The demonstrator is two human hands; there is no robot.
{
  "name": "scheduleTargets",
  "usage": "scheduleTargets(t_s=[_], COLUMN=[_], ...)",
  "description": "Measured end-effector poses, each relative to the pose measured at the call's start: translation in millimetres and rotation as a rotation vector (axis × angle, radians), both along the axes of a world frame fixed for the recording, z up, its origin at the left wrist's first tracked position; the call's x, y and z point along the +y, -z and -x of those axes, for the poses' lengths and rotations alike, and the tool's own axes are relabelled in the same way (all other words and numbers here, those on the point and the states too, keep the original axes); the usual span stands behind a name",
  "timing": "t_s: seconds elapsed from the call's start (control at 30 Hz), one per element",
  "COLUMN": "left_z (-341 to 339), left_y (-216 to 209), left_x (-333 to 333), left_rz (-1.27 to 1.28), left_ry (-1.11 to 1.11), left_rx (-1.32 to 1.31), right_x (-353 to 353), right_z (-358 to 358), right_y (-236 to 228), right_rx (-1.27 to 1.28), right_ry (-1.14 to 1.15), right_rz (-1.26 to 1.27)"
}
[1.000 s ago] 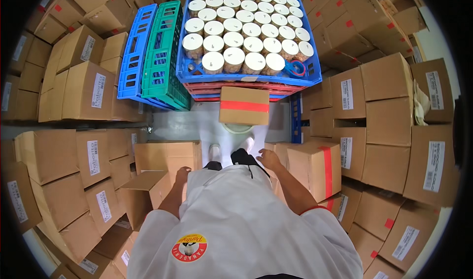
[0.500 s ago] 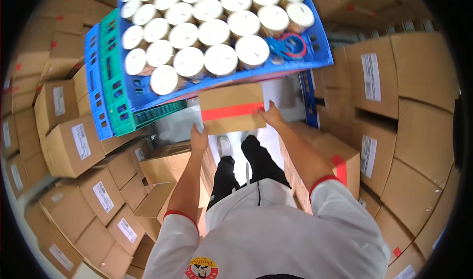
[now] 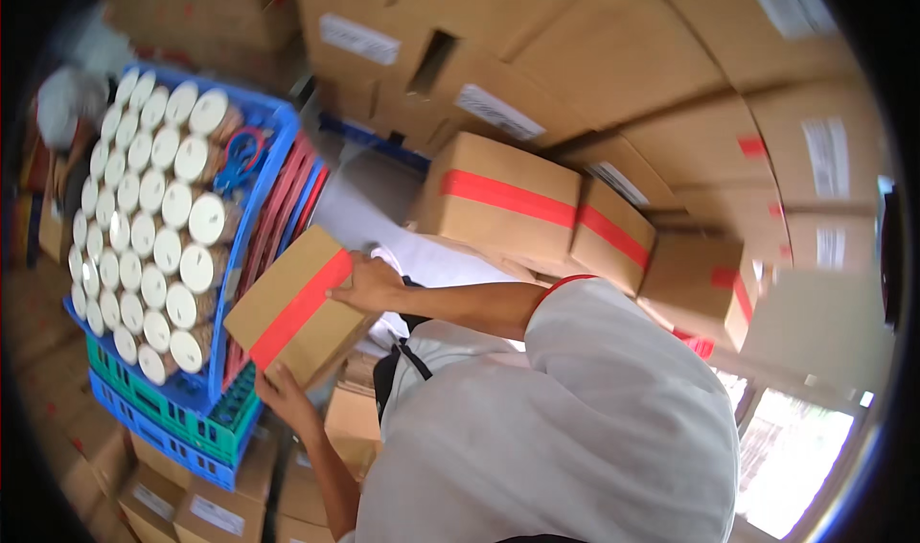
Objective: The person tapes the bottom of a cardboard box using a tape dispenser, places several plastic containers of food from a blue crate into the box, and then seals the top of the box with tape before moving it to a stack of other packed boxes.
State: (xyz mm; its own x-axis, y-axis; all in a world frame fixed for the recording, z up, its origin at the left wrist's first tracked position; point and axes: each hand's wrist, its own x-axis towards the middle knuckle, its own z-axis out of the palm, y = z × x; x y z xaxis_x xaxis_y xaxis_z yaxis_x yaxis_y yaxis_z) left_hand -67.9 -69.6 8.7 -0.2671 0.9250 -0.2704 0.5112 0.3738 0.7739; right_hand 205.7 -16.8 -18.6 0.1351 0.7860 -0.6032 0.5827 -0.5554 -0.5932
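Note:
Between my two hands is a cardboard box (image 3: 278,289) closed with a wide strip of red tape. My left hand (image 3: 287,399) grips its near end, beside the end of the tape. At the opposite end, my right hand (image 3: 372,284) holds the box with its fingers over the top edge. The box is tilted and close to the side of a blue crate (image 3: 273,140). That crate holds several rows of jars with white round lids (image 3: 206,219). A blue tape dispenser or scissors-like tool with a red ring (image 3: 241,160) lies in its corner.
Under the blue crate are green (image 3: 182,409) and blue crates. Red-taped boxes (image 3: 508,198) sit in a row to the right. Tall stacks of labelled cartons (image 3: 613,54) rise behind. Another person (image 3: 72,112) is at the far left. A bright window (image 3: 800,447) shows at lower right.
My body and view have turned to the right, so the jar crate now sits at the left. The box stays in both hands and is now tilted.

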Motion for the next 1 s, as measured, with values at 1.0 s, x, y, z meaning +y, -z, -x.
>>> scheduleTargets(t_s=[1.0], left_z=[-284.0], left_y=[185.0], left_x=[-342.9], left_rz=[0.489], left_ry=[0.929], left_rx=[-0.243], right_x=[-642.6], right_z=[-123.4], right_y=[144.9], right_rx=[0.055], right_ry=[1.381], right_rz=[0.036])
